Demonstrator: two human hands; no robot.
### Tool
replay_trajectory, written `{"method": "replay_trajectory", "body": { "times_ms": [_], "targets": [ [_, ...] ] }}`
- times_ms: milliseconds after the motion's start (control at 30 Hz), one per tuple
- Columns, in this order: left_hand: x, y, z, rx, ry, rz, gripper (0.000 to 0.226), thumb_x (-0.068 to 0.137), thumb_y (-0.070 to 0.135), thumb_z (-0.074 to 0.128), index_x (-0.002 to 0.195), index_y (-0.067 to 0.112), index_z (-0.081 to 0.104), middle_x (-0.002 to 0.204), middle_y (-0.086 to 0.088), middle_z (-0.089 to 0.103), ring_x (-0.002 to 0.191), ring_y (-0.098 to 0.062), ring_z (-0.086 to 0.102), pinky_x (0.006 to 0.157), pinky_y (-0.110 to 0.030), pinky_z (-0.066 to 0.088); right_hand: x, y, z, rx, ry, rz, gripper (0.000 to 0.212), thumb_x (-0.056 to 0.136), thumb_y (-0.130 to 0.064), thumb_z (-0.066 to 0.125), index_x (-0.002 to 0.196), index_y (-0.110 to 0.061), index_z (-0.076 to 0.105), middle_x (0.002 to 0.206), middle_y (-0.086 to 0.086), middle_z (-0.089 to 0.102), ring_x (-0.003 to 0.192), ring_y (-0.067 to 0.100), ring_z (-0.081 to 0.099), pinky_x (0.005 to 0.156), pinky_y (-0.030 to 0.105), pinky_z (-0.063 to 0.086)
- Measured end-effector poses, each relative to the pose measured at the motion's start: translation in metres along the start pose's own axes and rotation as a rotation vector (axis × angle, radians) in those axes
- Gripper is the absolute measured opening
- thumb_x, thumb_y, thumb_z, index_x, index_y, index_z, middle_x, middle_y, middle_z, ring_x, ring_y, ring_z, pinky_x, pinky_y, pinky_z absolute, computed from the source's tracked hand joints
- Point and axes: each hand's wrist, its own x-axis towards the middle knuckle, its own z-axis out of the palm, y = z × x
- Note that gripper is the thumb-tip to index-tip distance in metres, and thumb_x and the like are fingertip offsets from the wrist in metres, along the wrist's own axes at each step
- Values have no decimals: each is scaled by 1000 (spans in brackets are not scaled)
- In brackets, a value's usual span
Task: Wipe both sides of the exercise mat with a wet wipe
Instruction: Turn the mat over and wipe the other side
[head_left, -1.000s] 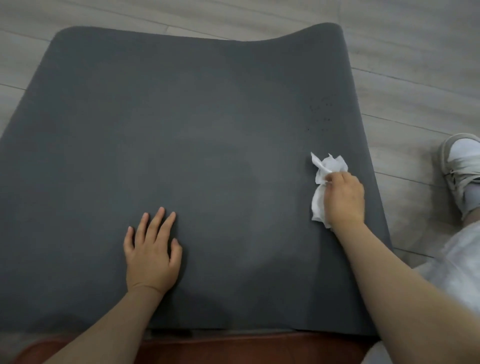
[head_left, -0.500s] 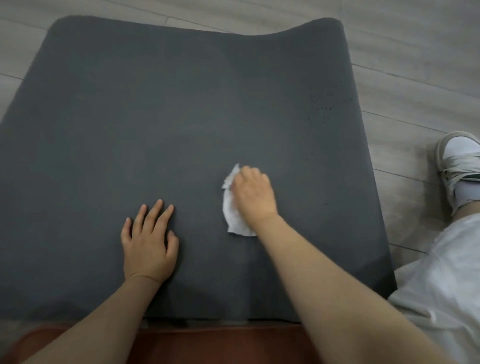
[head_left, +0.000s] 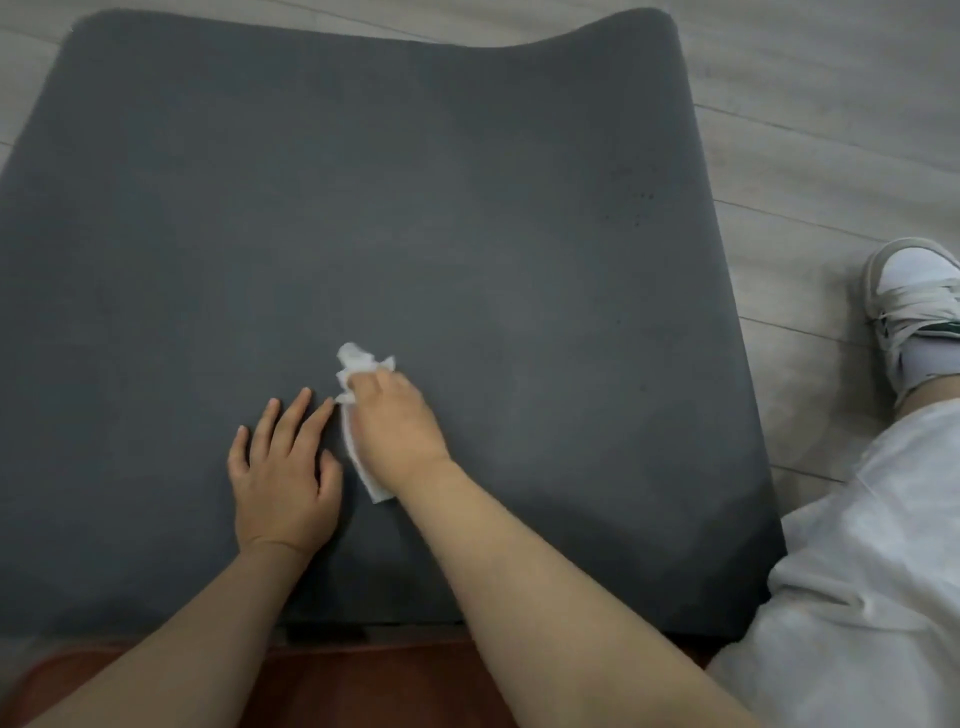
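A dark grey exercise mat (head_left: 415, 208) lies spread over the floor and fills most of the head view. Its far right corner curls upward. My right hand (head_left: 397, 431) grips a crumpled white wet wipe (head_left: 358, 374) and holds it against the mat near the middle. The wipe sticks out past my fingers and along the left side of that hand. My left hand (head_left: 283, 478) rests flat on the mat with fingers straight, just left of the wipe and almost touching it.
Pale wood-look floor (head_left: 831, 130) surrounds the mat. At the right edge my leg in light trousers (head_left: 872, 571) and a white sneaker (head_left: 914, 306) sit next to the mat. A reddish-brown surface (head_left: 363, 675) lies along the mat's near edge.
My right hand has swept the wipe leftward from the mat's right edge to the middle, stopping next to my left hand. The left hand has stayed in place.
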Motion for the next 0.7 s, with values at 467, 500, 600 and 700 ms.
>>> {"method": "replay_trajectory", "body": {
  "times_ms": [467, 500, 600, 700],
  "targets": [
    [0, 1, -3, -24, -27, -10, 62, 85, 35, 27, 141, 21, 51, 156, 2, 39, 148, -23, 26, 122, -49, 11, -62, 175, -76, -9, 420, 581, 47, 85, 0, 50, 126, -20, 61, 119, 10, 64, 115, 31, 55, 104, 31, 34],
    [1, 1, -3, -27, -33, -10, 62, 85, 34, 27, 141, 22, 50, 156, 3, 39, 148, -23, 26, 122, -49, 11, -55, 149, -50, -3, 419, 551, 50, 86, 3, 47, 131, -17, 57, 125, 11, 60, 118, 30, 54, 106, 29, 31],
    [2, -3, -3, -71, -59, 7, 60, 87, 31, 29, 143, 22, 48, 158, 3, 36, 150, -22, 21, 122, -47, 6, -37, 54, 14, 116, 202, 274, 62, 82, 8, 38, 143, -7, 41, 149, 13, 39, 139, 29, 34, 118, 38, 16],
    [4, -10, -7, -219, -86, 3, 57, 90, 27, 29, 143, 18, 46, 158, 3, 35, 151, -18, 17, 122, -40, 0, -33, -13, 32, 114, -148, -187, 57, 91, 0, 38, 147, -9, 33, 156, 12, 27, 144, 25, 22, 121, 32, 4]
  ]
}}
